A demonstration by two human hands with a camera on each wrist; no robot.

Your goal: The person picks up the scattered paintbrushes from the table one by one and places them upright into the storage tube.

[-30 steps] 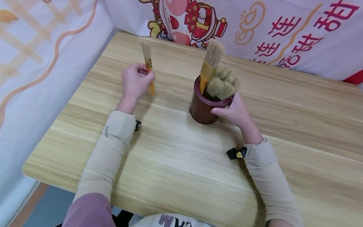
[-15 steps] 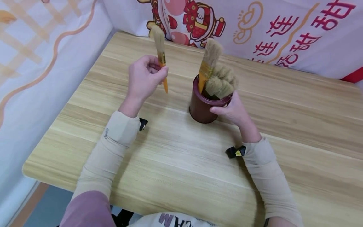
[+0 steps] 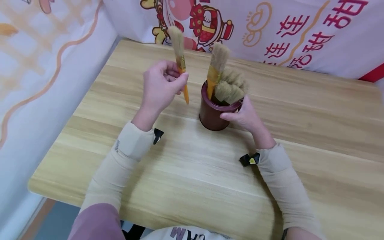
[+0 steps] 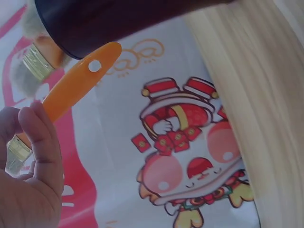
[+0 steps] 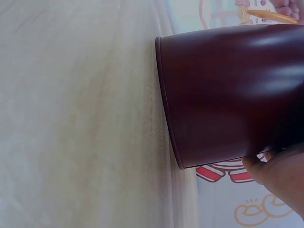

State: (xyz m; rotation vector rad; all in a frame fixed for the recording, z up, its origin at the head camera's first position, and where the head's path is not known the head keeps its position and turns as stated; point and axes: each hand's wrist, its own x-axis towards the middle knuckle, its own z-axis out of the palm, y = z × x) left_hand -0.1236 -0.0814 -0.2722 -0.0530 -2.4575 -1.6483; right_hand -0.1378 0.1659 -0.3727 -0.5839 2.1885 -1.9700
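My left hand [image 3: 163, 85] pinches a paintbrush [image 3: 181, 61] by its orange handle, bristles up, just left of a dark brown cylindrical pot [image 3: 214, 115]. In the left wrist view the orange handle [image 4: 78, 85] with a white hole near its end points toward the pot [image 4: 118, 21]. My right hand [image 3: 244, 116] grips the pot's right side, thumb at the front near the rim. A wide paintbrush [image 3: 216, 68] stands in the pot, bristles up, beside more bushy bristle heads [image 3: 231, 88]. Their handles are hidden inside. The right wrist view shows the pot's side [image 5: 228, 95] and base.
The pot stands on a light wooden table [image 3: 192, 186] with a rounded front left corner. Behind it hangs a white cloth [image 3: 237, 30] printed with a cartoon figure and red characters. Another printed cloth [image 3: 33, 66] borders the left side.
My left hand has moved right with the upright paintbrush, closer to the pot. The right hand has stayed on the pot. The head view has shifted slightly.
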